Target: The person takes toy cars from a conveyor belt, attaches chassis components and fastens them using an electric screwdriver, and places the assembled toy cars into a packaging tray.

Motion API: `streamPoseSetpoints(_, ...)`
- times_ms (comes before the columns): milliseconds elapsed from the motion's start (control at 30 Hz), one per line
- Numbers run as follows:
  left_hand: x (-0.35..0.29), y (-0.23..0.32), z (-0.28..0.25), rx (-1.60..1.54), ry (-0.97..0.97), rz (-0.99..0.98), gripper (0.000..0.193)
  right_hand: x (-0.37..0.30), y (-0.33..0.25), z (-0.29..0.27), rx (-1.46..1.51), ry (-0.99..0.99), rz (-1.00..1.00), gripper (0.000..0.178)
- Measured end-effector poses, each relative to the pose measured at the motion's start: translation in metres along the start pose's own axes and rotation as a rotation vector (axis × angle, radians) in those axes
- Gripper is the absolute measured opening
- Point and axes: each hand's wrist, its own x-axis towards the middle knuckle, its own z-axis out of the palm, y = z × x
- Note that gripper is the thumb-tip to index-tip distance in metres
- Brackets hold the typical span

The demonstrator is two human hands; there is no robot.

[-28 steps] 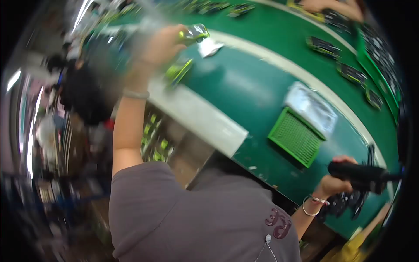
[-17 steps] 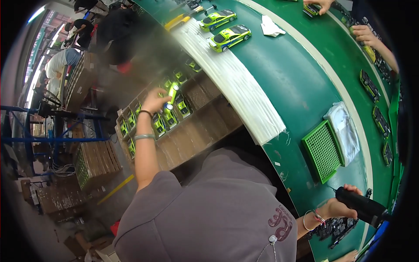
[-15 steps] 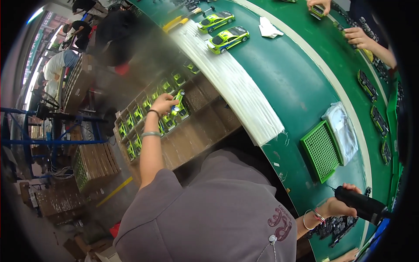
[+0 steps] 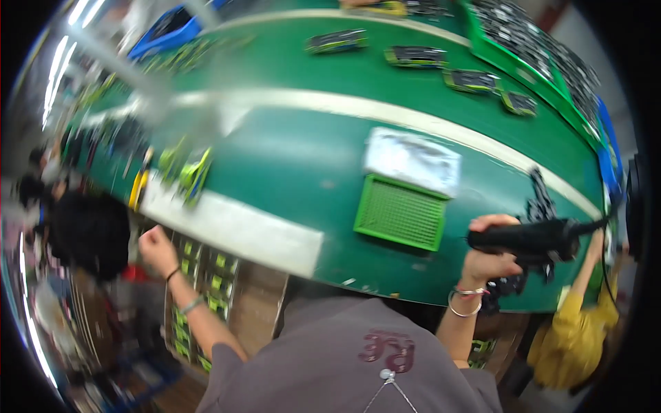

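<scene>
My right hand (image 4: 490, 263) is wrapped round a black electric screwdriver (image 4: 520, 239), held level over the right part of the green bench, its cord running off to the right. My left hand (image 4: 158, 249) is out at the left, just off the bench's near edge and above a cardboard box (image 4: 258, 303). Its fingers look curled, and no object shows in them. Compartments of the box hold several lime-green toy cars (image 4: 219, 283). Two more lime toy cars (image 4: 196, 177) stand blurred on the bench, beyond a white foam sheet (image 4: 234, 221).
A green mesh basket (image 4: 401, 213) touches a white plastic bag (image 4: 412, 160). Black parts (image 4: 540, 196) lie beyond the screwdriver. Dark car bases (image 4: 415, 56) line the far strip near a green bin (image 4: 530, 62). A person in yellow (image 4: 571, 344) is at the right; yellow-handled tool (image 4: 140, 184) at left.
My view has swung toward the bench. My left hand has let go of the lime toy car and come up from the box toward the bench edge. My right hand still grips the screwdriver.
</scene>
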Motion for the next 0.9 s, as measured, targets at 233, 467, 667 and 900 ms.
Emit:
streamPoseSetpoints(233, -0.033, 0.327, 0.006, -0.733, -0.577, 0.764, 0.024, 0.004, 0.000, -0.020, 0.223, -0.024, 0.059, 0.100)
streamPoseSetpoints(467, -0.114, 0.543, 0.132, -0.774, -0.685, 1.528, 0.036, 0.000, 0.001, -0.018, 0.254, -0.086, 0.116, 0.102)
streamPoseSetpoints(667, -0.123, 0.582, 0.191, -0.481, -0.825, 1.385, 0.041, -0.001, -0.003, -0.014, 0.302, -0.033, 0.199, 0.097)
streamPoseSetpoints(900, -0.113, 0.540, 0.147, -0.890, -0.761, 1.433, 0.039, 0.002, -0.002, -0.016, 0.329, -0.033, 0.229, 0.084)
